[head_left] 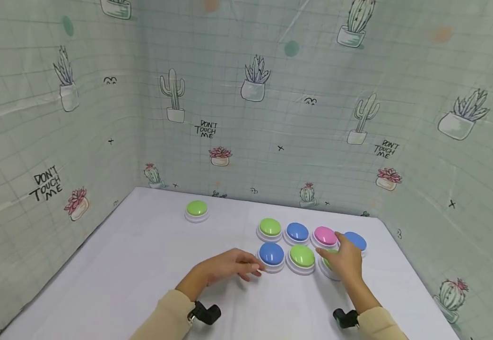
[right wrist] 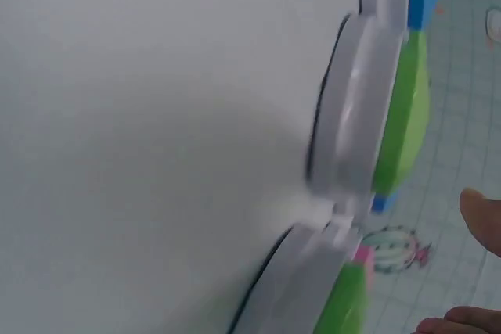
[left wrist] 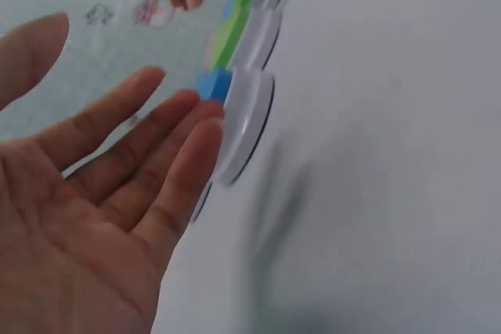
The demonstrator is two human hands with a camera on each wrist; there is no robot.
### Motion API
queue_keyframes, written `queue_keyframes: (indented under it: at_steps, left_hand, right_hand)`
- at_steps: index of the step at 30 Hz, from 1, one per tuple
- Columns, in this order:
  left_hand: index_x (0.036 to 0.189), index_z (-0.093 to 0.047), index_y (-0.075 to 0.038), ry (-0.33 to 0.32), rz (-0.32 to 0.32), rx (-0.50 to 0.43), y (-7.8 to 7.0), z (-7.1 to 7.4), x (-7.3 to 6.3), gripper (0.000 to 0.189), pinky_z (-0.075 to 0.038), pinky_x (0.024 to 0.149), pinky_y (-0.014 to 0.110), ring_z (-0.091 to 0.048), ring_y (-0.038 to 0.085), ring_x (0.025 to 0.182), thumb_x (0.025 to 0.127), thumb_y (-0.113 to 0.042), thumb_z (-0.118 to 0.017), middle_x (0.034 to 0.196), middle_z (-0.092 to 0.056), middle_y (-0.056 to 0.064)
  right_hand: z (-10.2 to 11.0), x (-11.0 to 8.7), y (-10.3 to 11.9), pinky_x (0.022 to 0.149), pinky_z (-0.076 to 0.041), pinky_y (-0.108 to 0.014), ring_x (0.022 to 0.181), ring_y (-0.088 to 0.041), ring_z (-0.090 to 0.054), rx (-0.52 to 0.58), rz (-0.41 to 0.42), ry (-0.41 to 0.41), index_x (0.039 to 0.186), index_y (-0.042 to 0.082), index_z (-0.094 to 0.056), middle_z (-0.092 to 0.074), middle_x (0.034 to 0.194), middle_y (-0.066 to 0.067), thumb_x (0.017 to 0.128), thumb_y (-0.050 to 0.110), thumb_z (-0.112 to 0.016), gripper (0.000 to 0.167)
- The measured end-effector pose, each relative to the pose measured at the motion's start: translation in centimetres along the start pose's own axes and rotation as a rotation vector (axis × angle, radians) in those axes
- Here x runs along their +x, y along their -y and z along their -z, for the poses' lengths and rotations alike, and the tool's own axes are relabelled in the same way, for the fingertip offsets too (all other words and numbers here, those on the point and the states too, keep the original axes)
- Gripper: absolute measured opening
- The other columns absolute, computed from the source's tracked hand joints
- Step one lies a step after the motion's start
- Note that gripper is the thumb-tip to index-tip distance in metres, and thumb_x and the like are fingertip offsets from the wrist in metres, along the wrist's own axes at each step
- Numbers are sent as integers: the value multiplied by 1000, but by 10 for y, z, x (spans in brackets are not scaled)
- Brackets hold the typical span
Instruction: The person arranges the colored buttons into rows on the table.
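Observation:
Two rows of round push buttons with white bases stand on the table. In the front row are a blue button (head_left: 271, 254), a green button (head_left: 302, 256) and another green button (head_left: 328, 262), partly hidden by my right hand (head_left: 348, 259). That hand hovers over it, thumb and fingers apart, its fingertips close to the pink button (head_left: 325, 235) behind. My left hand (head_left: 231, 265) has its fingers loosely extended, the tips right at the left edge of the front blue button; in the left wrist view its palm (left wrist: 86, 248) shows with nothing in it.
The back row also holds a green button (head_left: 270, 227), a blue button (head_left: 297, 232) and, at its right end, another blue button (head_left: 355, 241). One green button (head_left: 196, 208) stands apart at the back left. Cactus-printed cloth walls (head_left: 246, 118) enclose the white table (head_left: 144, 250).

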State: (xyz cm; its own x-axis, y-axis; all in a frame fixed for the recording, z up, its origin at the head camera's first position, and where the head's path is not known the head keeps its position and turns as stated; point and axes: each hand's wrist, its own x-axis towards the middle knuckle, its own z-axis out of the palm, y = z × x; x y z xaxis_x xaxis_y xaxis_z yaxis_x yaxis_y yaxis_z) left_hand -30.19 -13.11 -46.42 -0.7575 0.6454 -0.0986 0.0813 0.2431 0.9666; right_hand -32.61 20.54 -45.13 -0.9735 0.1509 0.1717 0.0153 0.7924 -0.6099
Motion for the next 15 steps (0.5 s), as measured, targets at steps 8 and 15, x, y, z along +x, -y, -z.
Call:
queue_keyframes:
  at_steps: [8, 15]
  left_hand:
    - [134, -66, 2, -561, 78, 40, 9, 67, -15, 35, -56, 102, 45, -68, 30, 118, 106, -20, -64, 129, -71, 14]
    - [142, -58, 5, -831, 100, 144, 28, 105, -21, 44, -48, 111, 52, -53, 39, 135, 102, -12, -67, 142, -60, 25]
  right_hand:
    - [-57, 9, 88, 110, -49, -58, 133, -50, -55, 221, 194, 25, 150, -7, -49, -54, 148, -31, 89, 18, -85, 75]
    - [-127, 7, 155, 110, -51, -48, 137, -42, -56, 385, 281, 156, 147, -6, -54, -56, 151, -24, 89, 19, -87, 71]
